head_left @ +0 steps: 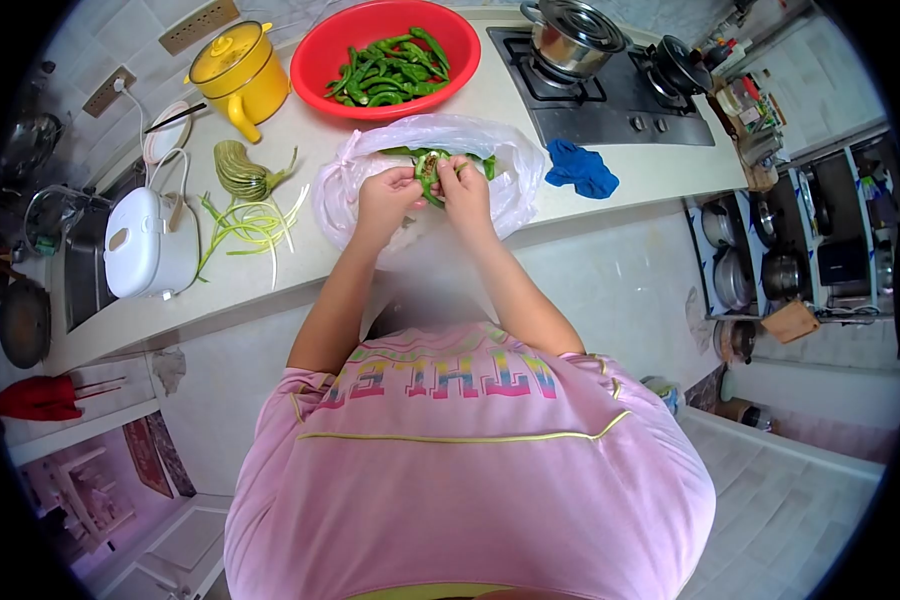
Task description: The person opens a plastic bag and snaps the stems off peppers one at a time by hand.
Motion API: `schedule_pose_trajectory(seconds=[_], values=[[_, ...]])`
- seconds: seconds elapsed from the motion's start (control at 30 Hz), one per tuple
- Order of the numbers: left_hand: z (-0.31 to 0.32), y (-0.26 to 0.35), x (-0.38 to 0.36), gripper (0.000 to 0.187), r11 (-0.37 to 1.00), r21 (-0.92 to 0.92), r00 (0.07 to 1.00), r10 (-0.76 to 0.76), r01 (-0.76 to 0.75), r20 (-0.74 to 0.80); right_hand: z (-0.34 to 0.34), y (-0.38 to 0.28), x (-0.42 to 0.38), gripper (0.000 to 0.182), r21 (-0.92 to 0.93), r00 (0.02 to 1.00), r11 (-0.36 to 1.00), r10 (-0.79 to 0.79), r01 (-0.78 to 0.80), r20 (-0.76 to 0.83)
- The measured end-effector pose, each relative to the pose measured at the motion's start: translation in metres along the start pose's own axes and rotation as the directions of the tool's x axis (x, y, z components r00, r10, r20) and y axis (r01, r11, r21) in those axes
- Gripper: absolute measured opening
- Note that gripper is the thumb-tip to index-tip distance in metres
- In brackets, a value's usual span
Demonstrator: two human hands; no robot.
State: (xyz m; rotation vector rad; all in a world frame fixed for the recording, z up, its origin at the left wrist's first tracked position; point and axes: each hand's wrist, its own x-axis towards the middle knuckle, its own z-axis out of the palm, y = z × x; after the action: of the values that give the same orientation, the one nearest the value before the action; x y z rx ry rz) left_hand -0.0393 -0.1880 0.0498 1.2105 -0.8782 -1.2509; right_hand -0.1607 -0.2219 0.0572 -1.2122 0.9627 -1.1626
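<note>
My left hand (386, 200) and my right hand (466, 198) meet over a white plastic bag (515, 165) on the counter. Between them is a green pepper (428, 176), split open so its pale inside and seeds show. The fingers of both hands are closed on it, one hand at each side. More green peppers (489, 166) lie in the open bag, partly hidden by my hands. Just behind the bag, a red basin (370, 28) holds a pile of whole green peppers (390, 72).
Left of the bag lie a striped squash (242, 172) and pale green stalks (253, 225). A white appliance (152, 240) and a yellow pot (240, 80) stand farther left. To the right are a blue cloth (581, 169) and a gas stove (610, 105) with a steel pot (573, 42).
</note>
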Motion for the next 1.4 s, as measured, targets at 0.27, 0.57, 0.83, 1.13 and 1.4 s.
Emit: schedule_pose_trajectory(seconds=[0.27,0.57,0.83,1.13,1.4], values=[[-0.004,-0.019,0.003,0.022,0.997,-0.004,0.997,-0.083,0.083,-0.001,-0.008,0.017,0.006,0.021,0.028,0.984,0.983,0.18,-0.18,0.002],[-0.017,-0.038,0.006,0.022,0.989,0.06,0.987,-0.14,0.135,0.083,-0.019,0.048,0.013,0.018,0.181,0.902,0.885,0.411,-0.429,0.132],[-0.025,-0.049,0.014,0.023,0.976,0.089,0.974,-0.205,0.196,0.098,-0.018,0.068,0.024,0.014,0.208,0.781,0.753,0.601,-0.624,0.169],[-0.039,-0.06,0.014,0.024,0.958,-0.119,0.957,-0.239,0.259,0.162,-0.02,0.08,0.03,0.014,0.323,0.753,0.681,0.574,-0.658,0.323],[-0.049,-0.054,0.015,0.023,0.886,-0.318,0.932,-0.267,0.338,0.245,-0.008,0.081,0.026,0.015,0.293,0.911,0.88,0.288,-0.374,0.297]])
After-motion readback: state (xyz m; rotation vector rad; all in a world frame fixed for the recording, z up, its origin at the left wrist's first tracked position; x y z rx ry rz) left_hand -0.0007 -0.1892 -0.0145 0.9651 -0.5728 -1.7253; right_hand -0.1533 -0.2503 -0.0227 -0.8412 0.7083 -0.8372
